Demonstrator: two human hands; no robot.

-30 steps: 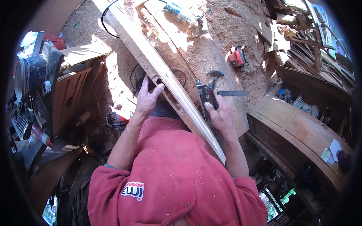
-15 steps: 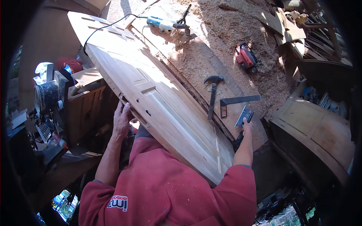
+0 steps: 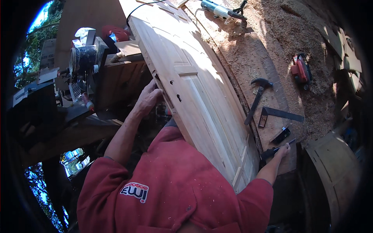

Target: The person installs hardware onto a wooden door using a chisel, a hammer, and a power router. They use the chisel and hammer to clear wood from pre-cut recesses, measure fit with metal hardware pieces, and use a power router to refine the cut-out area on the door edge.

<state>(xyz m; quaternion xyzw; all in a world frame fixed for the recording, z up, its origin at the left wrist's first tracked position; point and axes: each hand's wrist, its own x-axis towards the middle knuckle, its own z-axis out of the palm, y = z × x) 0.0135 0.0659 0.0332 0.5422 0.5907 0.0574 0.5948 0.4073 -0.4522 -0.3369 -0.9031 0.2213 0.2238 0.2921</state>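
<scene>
A pale wooden panel door (image 3: 202,93) lies slanting across in front of me, with two dark holes near its left edge. My left hand (image 3: 150,97) is at that edge beside a cut slot, fingers curled against the wood. On the board to the right, my right hand (image 3: 283,150) is closed on a chisel (image 3: 269,153) with a dark handle, its fingers at the blade. Just beyond that hand lies a lock body (image 3: 281,136), dark, with a metal faceplate. A claw hammer (image 3: 256,99) and a try square (image 3: 285,114) lie farther up the board.
A blue and silver power tool (image 3: 217,9) sits at the far side, and a red power tool (image 3: 301,72) rests among wood shavings (image 3: 272,23). A cabinet-like wooden panel (image 3: 330,163) stands at right. Left of the door is a cluttered bench with a dark bucket (image 3: 83,58).
The lock body has left my right hand and lies on the board; that hand is now on the chisel. The view has shifted, and my left hand remains at the door's edge.
</scene>
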